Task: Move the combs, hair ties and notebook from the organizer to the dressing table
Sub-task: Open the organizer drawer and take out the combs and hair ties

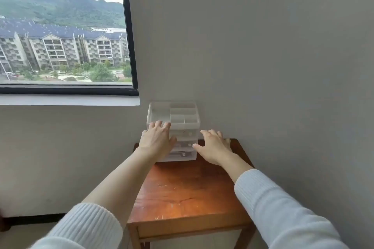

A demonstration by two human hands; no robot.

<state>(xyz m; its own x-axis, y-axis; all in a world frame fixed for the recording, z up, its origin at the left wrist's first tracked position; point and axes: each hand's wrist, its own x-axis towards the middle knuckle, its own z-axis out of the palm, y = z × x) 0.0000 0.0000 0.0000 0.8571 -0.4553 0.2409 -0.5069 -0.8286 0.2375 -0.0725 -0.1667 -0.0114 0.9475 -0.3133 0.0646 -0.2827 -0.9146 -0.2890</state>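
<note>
White translucent organizer [183,116]; scratched reddish-brown table [188,190]; white ribbed sleeves [283,206]; grey wall [263,46].

A small wooden dressing table [182,194] with a reddish-brown, scratched top stands in the corner of the room, its far and right edges close against the walls. One thing stands directly on it: a white plastic organizer [183,125] with clear drawers and an open divided tray on top, set at the far edge, left of centre.
</note>
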